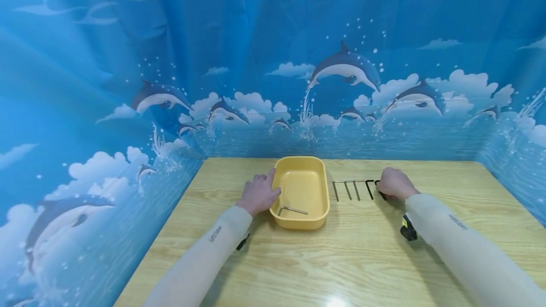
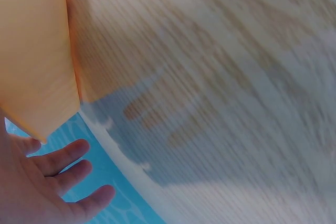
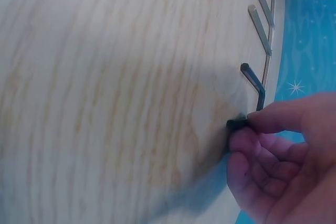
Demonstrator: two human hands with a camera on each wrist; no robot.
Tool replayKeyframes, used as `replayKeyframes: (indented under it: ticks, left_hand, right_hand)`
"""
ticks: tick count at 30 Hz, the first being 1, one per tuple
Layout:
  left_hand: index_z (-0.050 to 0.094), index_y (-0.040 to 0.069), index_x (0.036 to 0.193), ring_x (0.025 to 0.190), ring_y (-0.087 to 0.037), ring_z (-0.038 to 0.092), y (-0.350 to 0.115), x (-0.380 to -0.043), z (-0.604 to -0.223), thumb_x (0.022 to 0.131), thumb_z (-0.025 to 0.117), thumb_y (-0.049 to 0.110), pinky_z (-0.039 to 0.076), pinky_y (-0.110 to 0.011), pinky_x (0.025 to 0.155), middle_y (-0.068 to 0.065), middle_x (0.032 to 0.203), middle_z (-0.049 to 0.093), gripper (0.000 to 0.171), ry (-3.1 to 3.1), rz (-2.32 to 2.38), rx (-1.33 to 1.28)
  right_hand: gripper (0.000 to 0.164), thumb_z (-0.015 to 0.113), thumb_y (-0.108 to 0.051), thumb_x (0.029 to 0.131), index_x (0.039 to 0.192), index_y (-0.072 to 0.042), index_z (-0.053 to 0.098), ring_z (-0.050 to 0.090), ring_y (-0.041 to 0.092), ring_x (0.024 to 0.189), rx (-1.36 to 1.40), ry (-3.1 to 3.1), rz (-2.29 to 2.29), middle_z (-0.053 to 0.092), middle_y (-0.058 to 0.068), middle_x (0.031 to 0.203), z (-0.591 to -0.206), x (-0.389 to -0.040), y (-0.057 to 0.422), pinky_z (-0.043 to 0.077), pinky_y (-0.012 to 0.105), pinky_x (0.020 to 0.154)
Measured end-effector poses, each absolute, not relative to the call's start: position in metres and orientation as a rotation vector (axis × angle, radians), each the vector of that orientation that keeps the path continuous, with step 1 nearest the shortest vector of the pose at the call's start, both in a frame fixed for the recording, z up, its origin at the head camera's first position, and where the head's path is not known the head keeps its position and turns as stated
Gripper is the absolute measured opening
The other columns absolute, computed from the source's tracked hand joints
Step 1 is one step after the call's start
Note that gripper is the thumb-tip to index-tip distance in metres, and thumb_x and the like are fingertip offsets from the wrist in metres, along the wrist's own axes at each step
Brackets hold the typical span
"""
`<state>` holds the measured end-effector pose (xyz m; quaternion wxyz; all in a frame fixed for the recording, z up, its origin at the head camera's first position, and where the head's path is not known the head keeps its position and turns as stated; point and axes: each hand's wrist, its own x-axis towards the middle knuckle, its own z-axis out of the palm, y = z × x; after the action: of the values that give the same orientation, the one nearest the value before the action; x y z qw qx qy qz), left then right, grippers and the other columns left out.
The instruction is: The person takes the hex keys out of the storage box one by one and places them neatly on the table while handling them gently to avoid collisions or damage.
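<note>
A yellow tray (image 1: 326, 188) stands on the table with one silver hex key (image 1: 294, 210) lying inside near its front end. At the tray's left rim rests my left hand (image 1: 258, 194); its fingers are loosely extended in the left wrist view, next to the tray's wall (image 2: 37, 40). My right hand (image 1: 394, 184) pinches a black hex key (image 3: 237, 124) between thumb and fingertip, low over the table. Just left of that hand lies another black hex key (image 1: 369, 189), and three silver hex keys (image 1: 356, 191) continue the row toward the tray.
The wooden table (image 1: 298, 264) ends at a blue curtain (image 1: 264, 60) printed with dolphins, which hangs along its back and sides. A black wrist device (image 1: 408, 229) is strapped under the right sleeve.
</note>
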<state>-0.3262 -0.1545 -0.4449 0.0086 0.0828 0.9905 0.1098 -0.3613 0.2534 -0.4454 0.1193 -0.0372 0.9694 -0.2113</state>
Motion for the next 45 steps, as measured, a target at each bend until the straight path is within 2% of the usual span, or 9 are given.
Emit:
replayKeyframes:
  ticks: [5,13,23,26,33,38,42,45]
  left_hand:
    - [0.023,0.019,0.161,0.141,-0.038,0.042,-0.154,-0.326,-0.445,0.103,0.043,0.047,0.029,-0.065,0.114,-0.019,0.149,0.05,0.068,3.108,0.33,0.263]
    - [0.022,0.019,0.162,0.142,-0.037,0.042,-0.154,-0.327,-0.447,0.103,0.044,0.047,0.029,-0.065,0.114,-0.018,0.15,0.049,0.069,3.111,0.317,0.25]
    - [0.02,0.021,0.163,0.144,-0.036,0.038,-0.153,-0.326,-0.448,0.103,0.043,0.047,0.024,-0.064,0.117,-0.017,0.152,0.047,0.07,3.08,0.36,0.229]
    - [0.021,0.02,0.162,0.144,-0.036,0.039,-0.153,-0.325,-0.448,0.102,0.044,0.047,0.025,-0.064,0.116,-0.017,0.151,0.048,0.07,3.083,0.356,0.226]
    - [0.02,0.02,0.163,0.143,-0.037,0.039,-0.154,-0.326,-0.445,0.103,0.044,0.047,0.026,-0.064,0.116,-0.018,0.151,0.048,0.07,3.086,0.349,0.237]
    - [0.02,0.02,0.163,0.143,-0.037,0.04,-0.154,-0.326,-0.445,0.103,0.043,0.046,0.027,-0.065,0.115,-0.018,0.151,0.048,0.069,3.085,0.348,0.246]
    - [0.021,0.02,0.162,0.142,-0.037,0.041,-0.153,-0.326,-0.445,0.103,0.043,0.046,0.028,-0.064,0.115,-0.018,0.15,0.049,0.069,3.092,0.336,0.252]
    - [0.021,0.019,0.162,0.142,-0.037,0.041,-0.153,-0.326,-0.445,0.103,0.043,0.047,0.029,-0.064,0.114,-0.017,0.15,0.048,0.069,3.09,0.33,0.249]
  right_hand:
    - [0.037,0.049,-0.006,0.087,0.053,-0.012,0.06,0.046,0.012,0.042,-0.076,2.841,-0.615,0.052,0.0,0.047,-0.447,-0.363,0.251,0.041,0.029,0.052]
    - [0.037,0.053,-0.012,0.09,0.053,-0.013,0.059,0.047,0.014,0.044,-0.063,2.855,-0.611,0.05,-0.001,0.047,-0.445,-0.362,0.251,0.042,0.031,0.055]
    - [0.044,0.058,-0.014,0.094,0.053,-0.02,0.041,0.026,0.01,0.045,-0.137,2.883,-0.596,0.027,-0.008,0.049,-0.424,-0.348,0.233,0.034,0.03,0.052]
    - [0.047,0.058,-0.015,0.094,0.053,-0.022,0.039,0.024,0.009,0.044,-0.191,2.877,-0.619,0.026,-0.008,0.048,-0.415,-0.346,0.221,0.035,0.03,0.051]
    - [0.048,0.06,-0.02,0.095,0.05,-0.022,0.041,0.022,0.009,0.042,-0.289,2.858,-0.59,0.029,-0.007,0.046,-0.394,-0.342,0.181,0.032,0.027,0.046]
    - [0.045,0.062,-0.019,0.094,0.051,-0.02,0.048,0.032,0.01,0.04,-0.341,2.817,-0.624,0.037,-0.006,0.046,-0.382,-0.336,0.154,0.038,0.028,0.048]
    - [0.041,0.062,-0.016,0.091,0.053,-0.019,0.048,0.033,0.01,0.041,-0.38,2.787,-0.66,0.037,-0.005,0.046,-0.373,-0.332,0.134,0.036,0.027,0.048]
    - [0.031,0.063,-0.016,0.091,0.061,-0.014,0.062,0.042,0.011,0.044,-0.41,2.77,-0.663,0.047,-0.003,0.05,-0.367,-0.331,0.119,0.04,0.027,0.049]
